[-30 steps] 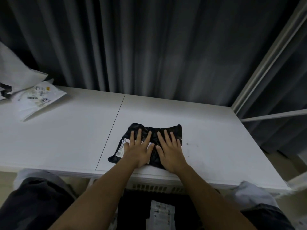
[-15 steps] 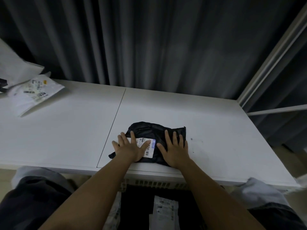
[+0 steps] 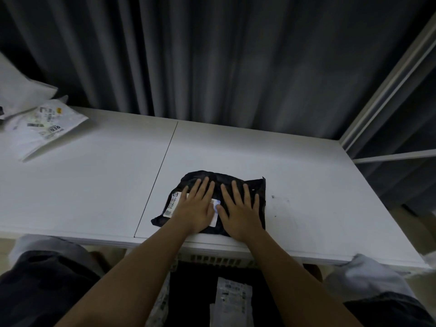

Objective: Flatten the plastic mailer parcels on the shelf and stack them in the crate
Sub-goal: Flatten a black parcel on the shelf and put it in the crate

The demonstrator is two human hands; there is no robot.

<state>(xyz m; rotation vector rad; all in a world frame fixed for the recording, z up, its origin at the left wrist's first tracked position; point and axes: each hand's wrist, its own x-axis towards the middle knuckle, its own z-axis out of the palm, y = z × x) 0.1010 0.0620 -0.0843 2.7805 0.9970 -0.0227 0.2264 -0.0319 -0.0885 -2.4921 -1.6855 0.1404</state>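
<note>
A: Where is the black parcel (image 3: 238, 182)?

B: It lies near the front edge of the white shelf (image 3: 94, 185), just right of the seam in the shelf top. Both hands are flat on it, side by side.

A: How are the hands placed?

B: The left hand (image 3: 197, 207) rests palm down with straight fingers over the white label (image 3: 173, 204). The right hand (image 3: 240, 211) does the same on the parcel's right half. Neither grips anything; the fingers are spread and press down.

A: What else is in view?

B: White parcels (image 3: 44, 128) sit at the shelf's far left corner, well apart from the black one. A crate (image 3: 212, 258) stands below the shelf front, with a white parcel (image 3: 232, 300) inside. A dark curtain (image 3: 212, 55) hangs behind the shelf.
</note>
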